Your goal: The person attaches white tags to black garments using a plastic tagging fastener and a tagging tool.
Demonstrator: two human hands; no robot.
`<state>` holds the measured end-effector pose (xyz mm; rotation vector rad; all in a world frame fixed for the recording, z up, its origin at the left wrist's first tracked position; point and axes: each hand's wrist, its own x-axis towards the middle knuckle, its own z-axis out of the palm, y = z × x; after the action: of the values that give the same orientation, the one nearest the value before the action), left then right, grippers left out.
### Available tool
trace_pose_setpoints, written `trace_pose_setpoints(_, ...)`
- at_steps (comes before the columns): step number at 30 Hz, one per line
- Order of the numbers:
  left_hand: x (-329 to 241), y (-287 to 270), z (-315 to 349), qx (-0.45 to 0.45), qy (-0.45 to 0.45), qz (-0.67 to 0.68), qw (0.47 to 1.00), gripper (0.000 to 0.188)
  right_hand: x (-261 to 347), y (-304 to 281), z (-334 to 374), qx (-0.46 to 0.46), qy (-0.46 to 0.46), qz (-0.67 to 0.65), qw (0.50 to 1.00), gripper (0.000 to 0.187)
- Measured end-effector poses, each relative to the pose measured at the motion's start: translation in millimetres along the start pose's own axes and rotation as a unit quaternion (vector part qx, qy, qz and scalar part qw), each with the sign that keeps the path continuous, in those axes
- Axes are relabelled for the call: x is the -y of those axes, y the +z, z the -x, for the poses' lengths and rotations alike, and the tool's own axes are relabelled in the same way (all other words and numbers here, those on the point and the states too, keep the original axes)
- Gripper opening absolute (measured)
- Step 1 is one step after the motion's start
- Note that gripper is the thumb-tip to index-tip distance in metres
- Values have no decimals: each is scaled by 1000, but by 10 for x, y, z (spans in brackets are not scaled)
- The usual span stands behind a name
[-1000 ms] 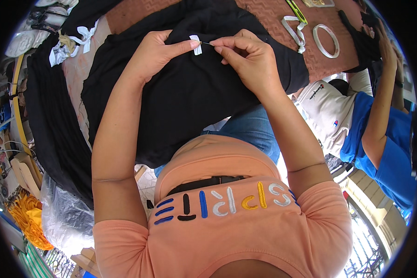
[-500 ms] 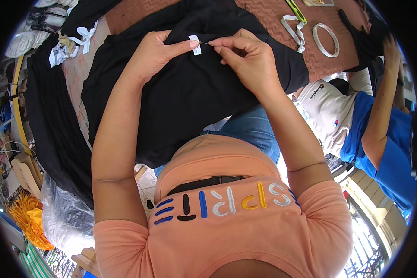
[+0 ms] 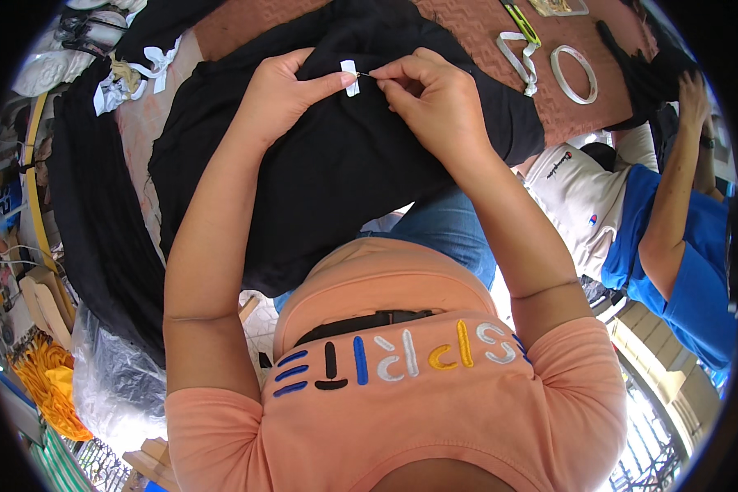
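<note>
A large black cloth (image 3: 320,180) is spread over the table edge and my lap. On it lies a small white fabric label (image 3: 348,66). My left hand (image 3: 283,94) pinches the cloth and label, its thumb pressed on the label and its other fingers mostly hidden by the cloth. At the label's right side, my right hand (image 3: 435,98) holds a thin dark needle (image 3: 364,75) between thumb and forefinger. The needle's tip meets the label close to my left thumb. Whether thread runs from it is too fine to make out.
On the brown table (image 3: 562,127) lie green-handled snips (image 3: 523,25), a folded white tape strip (image 3: 517,53) and a white tape ring (image 3: 573,74). White ribbons (image 3: 160,64) rest at left. A co-worker in blue (image 3: 681,246) handles black cloth at right.
The label and my left hand have shifted very slightly. My right hand keeps its pinch on the needle beside the label, with hardly any movement.
</note>
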<state>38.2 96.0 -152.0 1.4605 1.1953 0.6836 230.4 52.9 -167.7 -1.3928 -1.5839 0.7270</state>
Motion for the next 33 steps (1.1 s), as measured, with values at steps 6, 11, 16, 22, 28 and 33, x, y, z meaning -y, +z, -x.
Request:
trace_pose_setpoints(6,-28,-15,8,-33,65,-117,990,57,120,-15,-74,37,-6,21,999,16)
trace_pose_setpoints(11,-58,-74,9,-44,120,-213,969,57,362,-241,-370,-15,-145,109,983,25)
trace_pose_setpoints(16,-349,16,126,-76,162,-327,928,36,640,-313,-797,199,-174,84,961,19)
trace_pose_setpoints(22,-375,50,152,-116,191,-378,899,29,625,-417,-1156,495,32,186,848,23)
trace_pose_setpoints(28,-338,45,155,-103,142,-358,917,25,371,-331,-1113,479,53,66,874,18)
trace_pose_setpoints(33,-353,-41,99,12,22,-141,990,26,210,-246,-1140,330,151,-130,923,16)
